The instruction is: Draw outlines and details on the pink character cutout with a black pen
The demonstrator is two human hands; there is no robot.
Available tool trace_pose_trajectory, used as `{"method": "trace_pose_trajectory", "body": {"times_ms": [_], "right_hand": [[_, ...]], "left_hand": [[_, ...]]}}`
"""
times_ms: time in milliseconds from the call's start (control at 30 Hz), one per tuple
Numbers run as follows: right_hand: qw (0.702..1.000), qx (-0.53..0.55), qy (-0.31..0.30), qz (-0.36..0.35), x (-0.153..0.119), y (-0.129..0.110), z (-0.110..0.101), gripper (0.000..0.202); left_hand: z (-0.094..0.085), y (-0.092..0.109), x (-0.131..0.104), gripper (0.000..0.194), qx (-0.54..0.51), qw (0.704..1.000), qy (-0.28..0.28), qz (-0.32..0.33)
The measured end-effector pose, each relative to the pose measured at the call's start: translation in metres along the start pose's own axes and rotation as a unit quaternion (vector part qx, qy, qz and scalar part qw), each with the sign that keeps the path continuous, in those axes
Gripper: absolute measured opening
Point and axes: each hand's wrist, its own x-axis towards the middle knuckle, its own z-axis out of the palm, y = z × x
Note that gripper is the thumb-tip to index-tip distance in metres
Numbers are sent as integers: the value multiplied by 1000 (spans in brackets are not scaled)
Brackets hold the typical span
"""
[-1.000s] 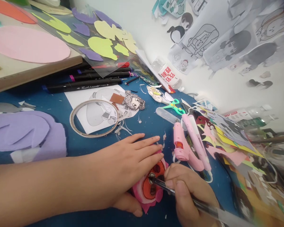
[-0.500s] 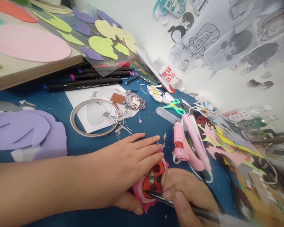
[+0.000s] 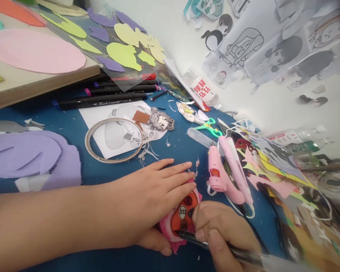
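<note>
My left hand (image 3: 150, 196) lies flat with its fingers stretched out, pressing on a small pink and orange felt piece (image 3: 175, 222) on the blue table. Part of that piece is covered by the palm and fingers. Dark drawn shapes and a pale oval with marks show on its orange area. In my right hand (image 3: 223, 226) a black marker (image 3: 192, 238) is gripped, its tip touching the orange felt near the lower left edge. The marker's back end is blurred. Just beyond my right hand lies a pink hot glue gun (image 3: 217, 173).
A roll of tape (image 3: 87, 145) lies on a printed sheet (image 3: 107, 151). Purple felt (image 3: 25, 155) is at the left, several black markers (image 3: 102, 101) behind. Green-handled scissors (image 3: 212, 128) and a heap of paper scraps (image 3: 280, 162) lie to the right. A clear bottle (image 3: 201, 88) rests by the wall.
The marker tip has shifted very slightly on the orange felt. Both hands otherwise stay where they were, and the view has moved a little.
</note>
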Motion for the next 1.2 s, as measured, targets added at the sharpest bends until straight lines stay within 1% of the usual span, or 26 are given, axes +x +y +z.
{"method": "trace_pose_trajectory", "body": {"times_ms": [100, 233, 400, 467, 600, 733, 867, 1000, 1200], "right_hand": [[1000, -2, 6, -9, -1, 1, 1, 18], [1000, 0, 9, -8, -3, 0, 2, 18], [1000, 3, 13, 0, -4, -1, 1, 19], [1000, 5, 10, 1, -4, -1, -1, 20], [1000, 14, 7, 14, -3, -2, -2, 20], [1000, 8, 1, 12, -3, -4, -1, 18], [1000, 10, 10, 4, -3, -2, 0, 18], [1000, 3, 0, -3, -4, 0, -1, 18], [1000, 13, 1, 13, -4, 0, -2, 21]], "left_hand": [[1, 0, -1, 116, -1, 1000, 4, 4], [-1, 1, 0, 120, 6, 1000, -14, -3], [-4, 1, 1, 122, 0, 1000, -15, -6], [-4, 1, 1, 119, -3, 1000, -13, -3], [-5, 2, 1, 107, -4, 1000, -5, 1], [-4, 2, 0, 109, -6, 1000, -22, -12], [-2, 2, -3, 99, -18, 1000, -13, -16], [-5, 3, -1, 99, -15, 1000, 0, -8], [-13, 5, 4, 100, -5, 998, -55, -26]]}}
